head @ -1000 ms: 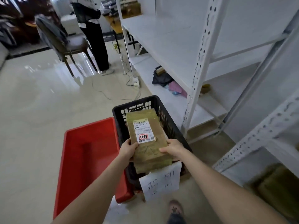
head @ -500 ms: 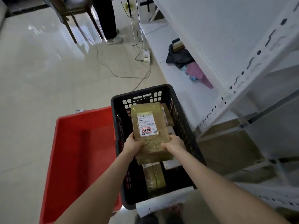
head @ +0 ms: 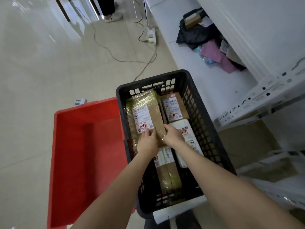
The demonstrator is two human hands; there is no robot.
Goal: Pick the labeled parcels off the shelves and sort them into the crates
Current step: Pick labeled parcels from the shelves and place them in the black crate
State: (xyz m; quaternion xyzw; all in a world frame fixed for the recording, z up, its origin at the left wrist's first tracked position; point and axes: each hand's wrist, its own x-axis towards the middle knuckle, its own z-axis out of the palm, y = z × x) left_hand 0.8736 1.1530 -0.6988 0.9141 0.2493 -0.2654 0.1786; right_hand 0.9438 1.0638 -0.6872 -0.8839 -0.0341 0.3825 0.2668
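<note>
1. While the left hand lies on the label end of the wrapped parcel with its fingers fairly straight, the right hand pinches the parcel's near right corner. The parcel sits low inside the black crate, along the left wall towards the far end.
2. To finish the step well, let the parcel settle flat and label up against that wall before letting go. Keep it off the small brown parcel and the white parcel beside it, so their labels stay readable.
3. Both hands should then lift straight up, so the plastic wrap does not drag the parcel askew.
4. Nothing shows inside the red crate, which stands just left of the black one.
5. Half a second earlier the parcel hung above the crate, gripped at its near end from both sides. Now it is down among the others, and the left hand has moved from its side onto its top.
</note>
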